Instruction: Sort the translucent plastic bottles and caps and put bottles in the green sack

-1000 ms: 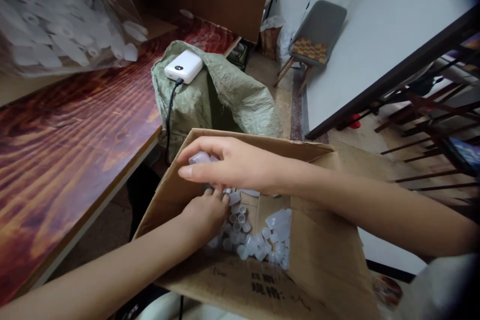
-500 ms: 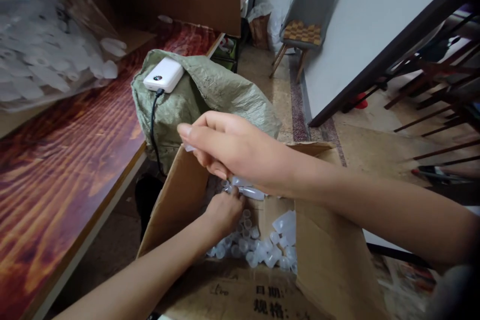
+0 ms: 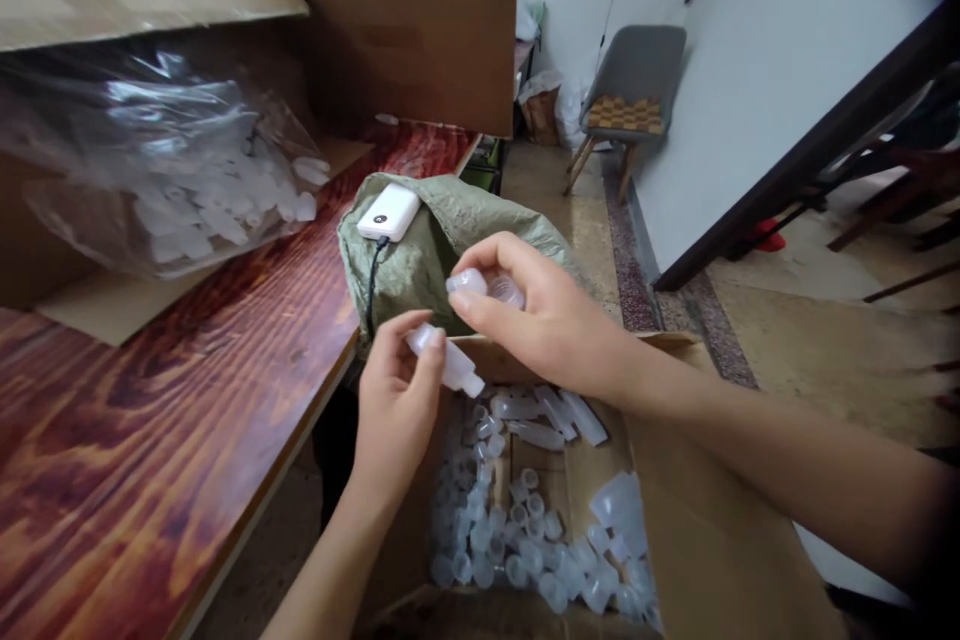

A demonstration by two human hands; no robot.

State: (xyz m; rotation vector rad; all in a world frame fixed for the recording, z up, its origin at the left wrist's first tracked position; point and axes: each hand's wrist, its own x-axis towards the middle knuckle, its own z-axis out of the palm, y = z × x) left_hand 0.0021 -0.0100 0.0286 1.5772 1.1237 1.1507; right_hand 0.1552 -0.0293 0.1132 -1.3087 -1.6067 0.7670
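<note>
Between the thumb and fingers of my left hand [image 3: 397, 400] is a small translucent plastic bottle [image 3: 454, 365], tilted with its narrow neck toward the lower right. My right hand [image 3: 540, 315] is curled round a couple of translucent plastic caps [image 3: 469, 282], just above and to the right of the bottle. Both hands are over the far end of an open cardboard box [image 3: 712, 490]. Many loose caps [image 3: 525, 560] lie on the box floor, mostly at its near and left sides. Several more bottles [image 3: 540, 434] lie at its far end.
A wood-patterned table [image 3: 187, 400] runs along the left. On it, a clear plastic bag [image 3: 172, 120] of bottles sits in a cardboard box. Beyond my hands, a green woven sack [image 3: 487, 205] carries a white power bank [image 3: 390, 212] with a black cable. A grey chair [image 3: 637, 70] stands farther back.
My left hand has come up out of the box with a bottle. My right hand has turned, showing the caps in it. The view has shifted, showing more of the box floor.
</note>
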